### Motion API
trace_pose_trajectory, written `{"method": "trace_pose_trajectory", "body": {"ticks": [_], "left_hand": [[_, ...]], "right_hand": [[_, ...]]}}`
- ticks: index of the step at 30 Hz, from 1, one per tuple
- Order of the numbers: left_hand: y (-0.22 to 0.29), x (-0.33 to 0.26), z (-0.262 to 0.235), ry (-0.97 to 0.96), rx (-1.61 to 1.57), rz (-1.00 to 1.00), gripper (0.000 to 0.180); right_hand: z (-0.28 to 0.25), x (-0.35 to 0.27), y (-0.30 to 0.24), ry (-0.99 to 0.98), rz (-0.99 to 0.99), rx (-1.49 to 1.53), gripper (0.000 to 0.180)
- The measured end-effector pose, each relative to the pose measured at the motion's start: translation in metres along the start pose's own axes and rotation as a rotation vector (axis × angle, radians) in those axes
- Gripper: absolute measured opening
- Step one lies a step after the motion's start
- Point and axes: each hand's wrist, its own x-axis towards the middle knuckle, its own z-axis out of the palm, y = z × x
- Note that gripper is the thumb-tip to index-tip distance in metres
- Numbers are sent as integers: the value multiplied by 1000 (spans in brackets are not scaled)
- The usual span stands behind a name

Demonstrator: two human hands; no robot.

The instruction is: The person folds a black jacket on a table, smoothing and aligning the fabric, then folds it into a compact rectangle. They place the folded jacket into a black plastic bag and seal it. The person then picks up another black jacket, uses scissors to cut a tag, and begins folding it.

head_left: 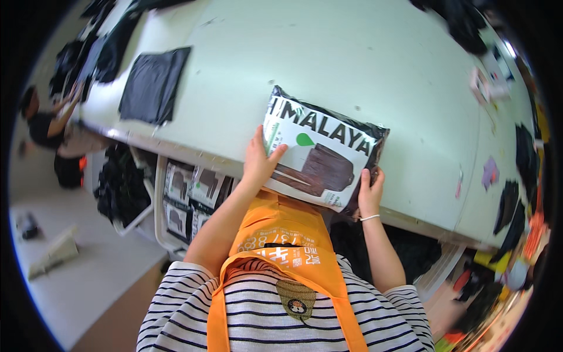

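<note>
A packaged garment (319,154) in a clear and black plastic bag lies tilted at the near edge of the table. Its white insert shows a dark top and trousers with a green drop shape. My left hand (260,158) is closed on its left side, the thumb on the front face. Gripping the lower right corner is my right hand (370,189), its thumb on the front and its fingers round the side. The bag's underside is hidden.
The pale table (234,76) stretches out ahead. A folded black garment (153,87) lies at left, with dark clothes (463,26) at far right. Below the left edge stands a white crate (161,205) of similar packages. A person (50,126) works at far left.
</note>
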Motion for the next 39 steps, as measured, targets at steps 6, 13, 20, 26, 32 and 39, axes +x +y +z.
{"method": "trace_pose_trajectory", "body": {"ticks": [6,13,20,26,32,39], "left_hand": [[-35,-64,-25,186,-101,-163,94],[-136,-128,-78,293,-332,-330,101],[-264,-252,-119,551,-604,-576,89],[-359,-301,-196,804,-665,-612,85],[-476,-311,-197,727,-430,-914,90],[-497,-325,-126,458,-736,-1039,68]], "right_hand": [[33,15,-33,-258,-251,-255,57],[123,-46,-57,-457,-362,-256,57],[248,-167,-100,-757,-621,-475,84],[406,-240,-151,-999,-723,-400,83],[522,-257,-172,-878,-977,-599,63],[394,-256,-37,-1222,-569,-733,33]]}}
